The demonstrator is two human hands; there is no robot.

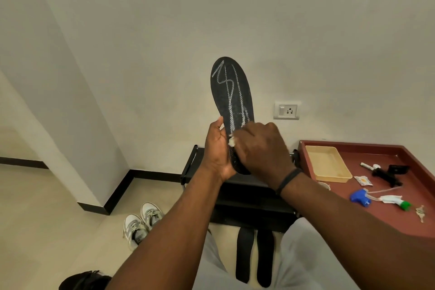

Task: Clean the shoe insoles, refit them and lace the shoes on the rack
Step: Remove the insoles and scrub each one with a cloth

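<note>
Here, my right hand [261, 146] has its fingers curled round a small white wad [232, 141], a tissue or cloth as far as I can tell, since only a scrap of it shows under the knuckles. It presses that wad on the lower part of the insole [231, 99]. My left hand [217, 150] grips the heel end, thumb up along the left edge and palm cupped behind, so the insole stands upright with its toe to the wall.

The white scribbles run from toe to heel, and most of them lie above the wad. To do this well, I judge I should wipe in long strokes along the insole, not across it, and press only as hard as the left palm can back up; the free toe end will likely flex away otherwise. Sliding the left grip higher as I work upward should keep support behind the wad. Folding the wad to a fresh face would probably stop it smearing the marks.

Further out, two more dark insoles [254, 254] lie on the floor between my knees, before the black rack [244, 186]. A pair of grey shoes [142, 222] sits on the floor to the left. The spray head [360, 196] lies on the red table [388, 216] at my right, should the wad need wetting.
</note>
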